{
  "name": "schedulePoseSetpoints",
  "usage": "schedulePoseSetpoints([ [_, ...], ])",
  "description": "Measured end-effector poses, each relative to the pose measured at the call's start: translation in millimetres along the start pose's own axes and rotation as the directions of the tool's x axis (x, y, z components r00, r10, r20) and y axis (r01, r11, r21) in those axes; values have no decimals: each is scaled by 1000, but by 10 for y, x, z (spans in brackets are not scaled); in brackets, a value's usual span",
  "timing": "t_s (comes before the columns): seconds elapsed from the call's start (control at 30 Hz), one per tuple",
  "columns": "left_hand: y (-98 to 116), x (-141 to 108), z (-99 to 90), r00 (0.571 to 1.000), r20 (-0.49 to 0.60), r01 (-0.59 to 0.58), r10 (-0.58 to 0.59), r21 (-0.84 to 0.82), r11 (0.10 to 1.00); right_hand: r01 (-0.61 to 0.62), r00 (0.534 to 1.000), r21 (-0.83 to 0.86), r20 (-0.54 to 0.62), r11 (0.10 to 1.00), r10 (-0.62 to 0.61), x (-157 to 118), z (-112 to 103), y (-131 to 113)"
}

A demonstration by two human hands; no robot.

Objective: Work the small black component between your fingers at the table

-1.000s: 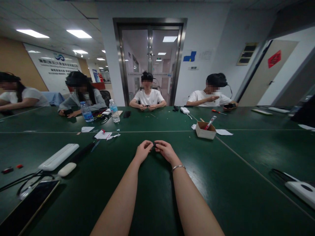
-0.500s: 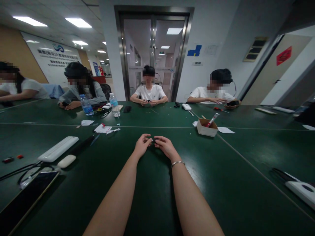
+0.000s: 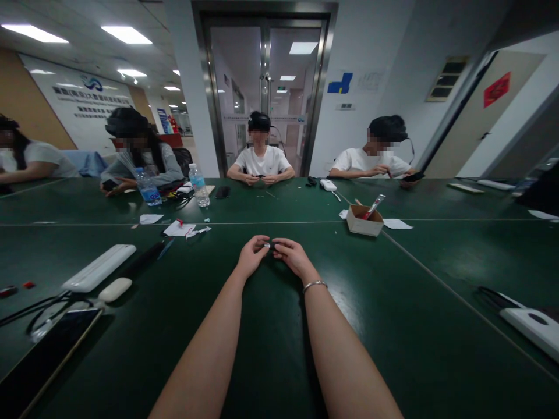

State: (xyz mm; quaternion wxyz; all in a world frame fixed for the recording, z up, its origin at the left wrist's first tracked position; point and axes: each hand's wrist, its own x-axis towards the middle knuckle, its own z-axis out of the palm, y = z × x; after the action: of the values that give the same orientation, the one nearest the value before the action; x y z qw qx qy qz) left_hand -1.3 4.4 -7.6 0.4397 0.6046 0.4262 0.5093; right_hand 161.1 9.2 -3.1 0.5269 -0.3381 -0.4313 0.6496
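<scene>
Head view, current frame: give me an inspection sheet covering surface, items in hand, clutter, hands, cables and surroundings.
Surface: green table, pale seam lines.
Items in hand: small dark piece, bright bit beside it; too small to identify.
Clutter: phone, white rounded case, paper scraps, bottles, open box.
Hands: right hand pinches the small dark piece; left hand close by, grip unclear.
Cables: black cables near the phone.
Surroundings: four people at the table's far side, glass doors behind.
</scene>
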Motion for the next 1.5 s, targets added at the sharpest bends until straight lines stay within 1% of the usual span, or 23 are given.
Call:
schedulePoseSetpoints([
  [0.17, -3, 12, 28, 998, -25, 51, -51, -1, 999, 4, 1000, 16, 6, 1000, -4, 4, -7, 11],
  [0.27, -7, 18, 38, 997, -22, 75, -75, -15, 997, 7, 1000, 28, 4, 1000, -8, 16, -14, 23],
  [0.33, -1, 16, 35, 999, -13, 49, -49, -18, 999, 5, 1000, 29, -3, 1000, -5, 22, -17, 29],
  [0.43, 24, 4, 24, 1000, -12, -19, 19, -8, 1000, 5, 1000, 33, -9, 999, -4, 24, -18, 31],
  [0.5, 46, -6, 20, 999, -13, -31, 32, 7, 999, 8, 1000, 37, -8, 999, -8, 19, -15, 29],
  [0.63, 61, -9, 24, 1000, -10, 25, -25, -17, 1000, 9, 1000, 33, -5, 999, -9, 3, -6, 19],
  [0.8, 20, 9, 35, 997, -11, 82, -82, -24, 996, 4, 1000, 23, -3, 1000, -4, -4, 1, 8],
  [0.87, 11, 9, 32, 997, -2, 73, -73, -21, 997, 4, 1000, 24, -8, 1000, -4, -4, 0, 5],
  [1.07, 12, 1, 13, 1000, -15, -24, 25, 28, 999, 1, 1000, 36, -14, 999, 0, -3, -1, 6],
  [1.3, 4, 17, 38, 998, -39, 45, -45, -10, 999, -2, 1000, 27, -10, 1000, 2, 3, 3, 14],
  [1.5, -24, 18, 39, 997, -60, 55, -55, 2, 998, -3, 1000, 29, 2, 1000, 3, 7, -4, 14],
])
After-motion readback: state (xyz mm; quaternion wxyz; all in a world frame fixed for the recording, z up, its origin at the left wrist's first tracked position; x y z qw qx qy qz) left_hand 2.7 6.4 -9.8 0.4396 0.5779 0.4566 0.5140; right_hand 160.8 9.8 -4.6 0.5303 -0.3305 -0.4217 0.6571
